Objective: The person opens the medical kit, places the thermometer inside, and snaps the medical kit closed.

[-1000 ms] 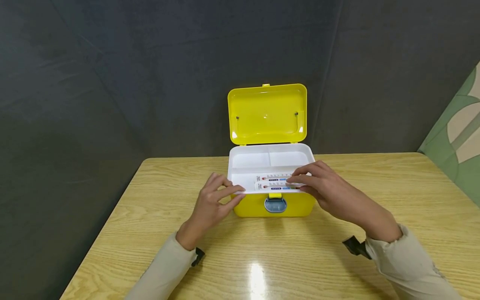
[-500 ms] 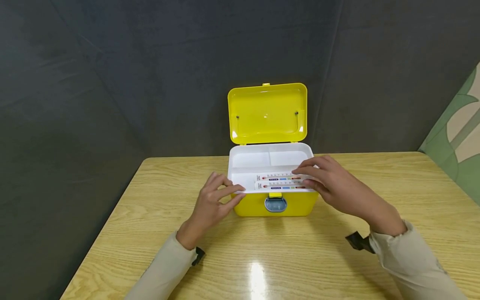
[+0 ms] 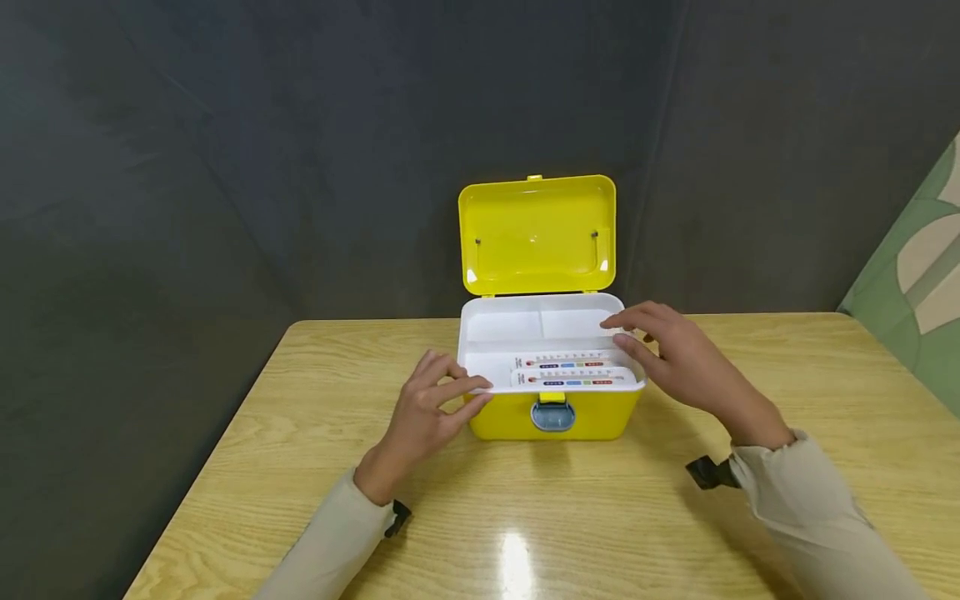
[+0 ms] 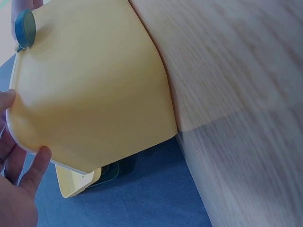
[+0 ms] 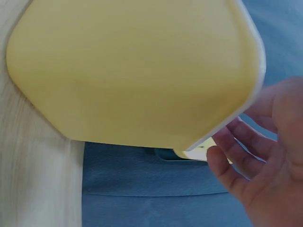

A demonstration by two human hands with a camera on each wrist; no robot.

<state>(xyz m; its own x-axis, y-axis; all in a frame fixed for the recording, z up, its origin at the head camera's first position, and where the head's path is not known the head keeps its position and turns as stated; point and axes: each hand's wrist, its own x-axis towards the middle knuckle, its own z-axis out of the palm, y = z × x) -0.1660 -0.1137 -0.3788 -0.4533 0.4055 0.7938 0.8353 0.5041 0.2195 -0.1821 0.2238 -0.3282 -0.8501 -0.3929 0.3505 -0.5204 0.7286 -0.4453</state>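
Observation:
A yellow storage box stands with its lid raised and a white compartment tray in its top. Two flat white thermometers with coloured bands lie lengthwise in the front compartment: a rear thermometer and a front thermometer. At the front left corner, my left hand grips the rim, with the thumb outside on the front wall. My right hand is over the right rim, fingers loosely bent and holding nothing visible. In the right wrist view its fingers are by the box's upper edge.
The yellow lid stands upright behind the tray, near a dark cloth backdrop. A blue-grey latch hangs on the box's front. Wooden tabletop surrounds the box. A green patterned panel is at the far right.
My right hand has let go of the thermometers and moved up and right to the tray's right rim, leaving both in full view. The left hand keeps its place.

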